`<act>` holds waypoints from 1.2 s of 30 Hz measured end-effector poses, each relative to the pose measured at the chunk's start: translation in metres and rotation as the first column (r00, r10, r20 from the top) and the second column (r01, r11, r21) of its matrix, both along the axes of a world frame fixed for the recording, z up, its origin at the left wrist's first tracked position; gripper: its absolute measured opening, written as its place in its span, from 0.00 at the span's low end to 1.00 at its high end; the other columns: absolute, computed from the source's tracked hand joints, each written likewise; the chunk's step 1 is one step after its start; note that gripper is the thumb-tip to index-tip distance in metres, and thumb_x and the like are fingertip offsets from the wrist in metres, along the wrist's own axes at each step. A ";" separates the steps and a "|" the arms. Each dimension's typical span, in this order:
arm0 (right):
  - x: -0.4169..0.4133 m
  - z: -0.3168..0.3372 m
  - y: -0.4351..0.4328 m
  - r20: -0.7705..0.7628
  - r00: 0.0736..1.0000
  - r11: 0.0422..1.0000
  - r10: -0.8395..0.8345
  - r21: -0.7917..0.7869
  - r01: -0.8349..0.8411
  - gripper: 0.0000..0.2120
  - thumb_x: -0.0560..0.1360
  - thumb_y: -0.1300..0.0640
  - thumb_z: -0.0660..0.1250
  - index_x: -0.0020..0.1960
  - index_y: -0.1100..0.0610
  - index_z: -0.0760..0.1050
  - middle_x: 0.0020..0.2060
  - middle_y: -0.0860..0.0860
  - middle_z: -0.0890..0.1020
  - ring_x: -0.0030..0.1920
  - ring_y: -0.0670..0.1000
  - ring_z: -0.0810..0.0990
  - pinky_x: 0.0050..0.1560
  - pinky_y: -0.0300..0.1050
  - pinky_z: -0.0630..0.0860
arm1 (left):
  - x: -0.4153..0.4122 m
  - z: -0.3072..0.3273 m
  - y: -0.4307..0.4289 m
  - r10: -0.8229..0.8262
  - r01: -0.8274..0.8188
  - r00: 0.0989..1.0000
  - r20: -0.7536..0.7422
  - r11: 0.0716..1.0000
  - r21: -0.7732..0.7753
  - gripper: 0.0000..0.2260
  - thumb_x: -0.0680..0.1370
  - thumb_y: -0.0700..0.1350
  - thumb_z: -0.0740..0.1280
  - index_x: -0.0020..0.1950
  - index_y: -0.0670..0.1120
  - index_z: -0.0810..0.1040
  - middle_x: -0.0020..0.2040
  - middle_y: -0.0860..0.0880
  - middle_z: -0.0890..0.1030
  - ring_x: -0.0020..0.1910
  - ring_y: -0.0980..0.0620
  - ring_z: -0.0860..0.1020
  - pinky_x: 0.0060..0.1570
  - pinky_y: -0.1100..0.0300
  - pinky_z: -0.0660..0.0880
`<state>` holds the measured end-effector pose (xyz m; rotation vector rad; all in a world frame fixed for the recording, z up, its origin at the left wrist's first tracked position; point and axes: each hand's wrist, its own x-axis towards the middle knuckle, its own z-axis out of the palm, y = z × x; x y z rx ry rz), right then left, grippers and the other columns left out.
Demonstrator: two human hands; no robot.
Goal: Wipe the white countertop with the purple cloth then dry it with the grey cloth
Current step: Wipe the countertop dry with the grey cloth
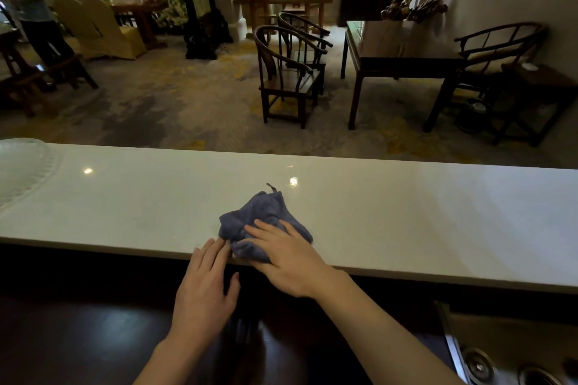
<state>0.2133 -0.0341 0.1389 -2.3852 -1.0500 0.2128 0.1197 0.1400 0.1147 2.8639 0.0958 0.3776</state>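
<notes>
A crumpled purple cloth (262, 219) lies on the long white countertop (406, 216), close to its near edge. My right hand (287, 256) rests flat on the cloth's near part, fingers spread and pressing down. My left hand (206, 284) is just left of it, fingers apart, with the fingertips on the counter edge and touching the cloth's left corner. No grey cloth is in view.
A clear domed cover (22, 169) sits at the counter's far left end. Below the counter is a dark lower shelf, with a metal sink area (488, 362) at bottom right. Beyond are wooden chairs (287, 72), a dark table (397, 53) and a standing person (34, 9).
</notes>
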 end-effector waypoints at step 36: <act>-0.102 -0.015 -0.081 -0.719 0.619 0.594 -0.317 0.359 0.720 0.08 0.78 0.47 0.68 0.52 0.50 0.80 0.49 0.50 0.87 0.53 0.51 0.85 0.55 0.51 0.81 | -0.039 -0.014 -0.051 -0.113 -0.076 0.989 -0.093 0.151 -0.986 0.15 0.76 0.58 0.67 0.52 0.49 0.84 0.50 0.46 0.87 0.50 0.50 0.85 0.43 0.62 0.79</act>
